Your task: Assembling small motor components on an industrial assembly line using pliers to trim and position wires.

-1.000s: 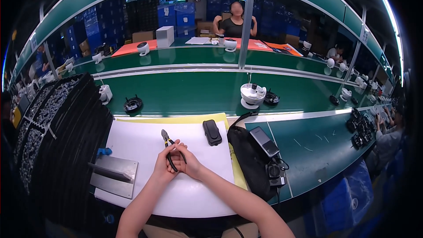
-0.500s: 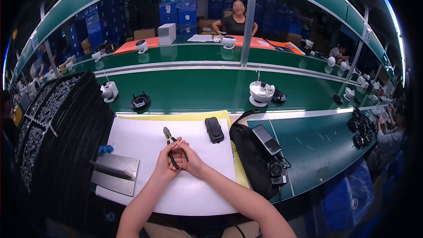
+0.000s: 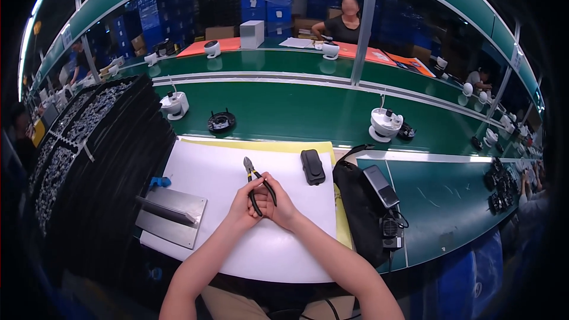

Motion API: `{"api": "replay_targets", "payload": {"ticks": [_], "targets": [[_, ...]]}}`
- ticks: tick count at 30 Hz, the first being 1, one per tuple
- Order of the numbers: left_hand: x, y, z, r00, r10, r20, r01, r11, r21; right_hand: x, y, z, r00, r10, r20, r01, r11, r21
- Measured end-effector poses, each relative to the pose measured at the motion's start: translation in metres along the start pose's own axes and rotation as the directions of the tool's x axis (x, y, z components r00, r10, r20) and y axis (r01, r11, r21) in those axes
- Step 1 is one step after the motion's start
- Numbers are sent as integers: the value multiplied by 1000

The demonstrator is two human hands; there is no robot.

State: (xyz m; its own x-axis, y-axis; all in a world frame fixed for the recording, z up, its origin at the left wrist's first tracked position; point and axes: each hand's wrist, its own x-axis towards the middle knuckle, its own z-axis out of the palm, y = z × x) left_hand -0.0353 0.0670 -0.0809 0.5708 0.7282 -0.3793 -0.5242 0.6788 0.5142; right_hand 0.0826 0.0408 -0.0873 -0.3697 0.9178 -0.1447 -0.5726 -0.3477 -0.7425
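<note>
Still gripping the pliers (image 3: 249,169) between left hand (image 3: 242,202) and right hand (image 3: 283,206), cupped together and closed round them, just over the sheet (image 3: 275,252). Same hold as a second ago, tbh. Can see the white unit (image 3: 384,125) beyond the bag (image 3: 360,213) farther right along the belt (image 3: 296,112), though.

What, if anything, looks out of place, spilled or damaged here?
Nothing looks spilled, and the diagonal cutting pliers in the left hand and right hand show no visible damage. One mild oddity: white streaks and a dark patch mark the otherwise plain green tabletop on the right; I can't tell whether they are scuffs or residue.
</note>
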Motion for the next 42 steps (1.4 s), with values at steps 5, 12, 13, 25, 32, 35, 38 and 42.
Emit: {"api": "replay_targets", "payload": {"ticks": [5, 12, 13, 25, 32, 35, 38, 42], "targets": [[-12, 3, 16, 1000, -6, 9, 6, 1000, -24, 0, 1, 0, 1000, 1, 25, -2, 1000, 17], [-10, 5, 8, 999, -20, 45, 23, 999, -48, 3, 3, -5, 999, 26, 24, -26, 1000, -13], [-11, 7, 7, 999, -12, 41, 14, 999, -48, 4, 3, -4, 999, 28, 33, -28, 1000, -14], [-11, 7, 15, 997, 31, -65, -28, 998, 51, 3, 7, -2, 997, -57, -56, 53, 996, -77], [4, 14, -24, 972, 18, 233, -23, 1000, 20, 15, 20, -8, 968, -233, -95, 209, 956, -207], [7, 8, -17, 977, 195, 85, -203, 974, 102, 15, 18, -17, 932, -344, -114, 299, 907, -295], [16, 9, -23, 928, 364, -74, -358, 930, 82, 18, 12, -34, 924, -330, -193, 280, 928, -244], [49, 36, -37, 897, 417, -145, -429, 901, -67, 18, 1, -34, 917, -263, -299, 248, 965, -85]]}}
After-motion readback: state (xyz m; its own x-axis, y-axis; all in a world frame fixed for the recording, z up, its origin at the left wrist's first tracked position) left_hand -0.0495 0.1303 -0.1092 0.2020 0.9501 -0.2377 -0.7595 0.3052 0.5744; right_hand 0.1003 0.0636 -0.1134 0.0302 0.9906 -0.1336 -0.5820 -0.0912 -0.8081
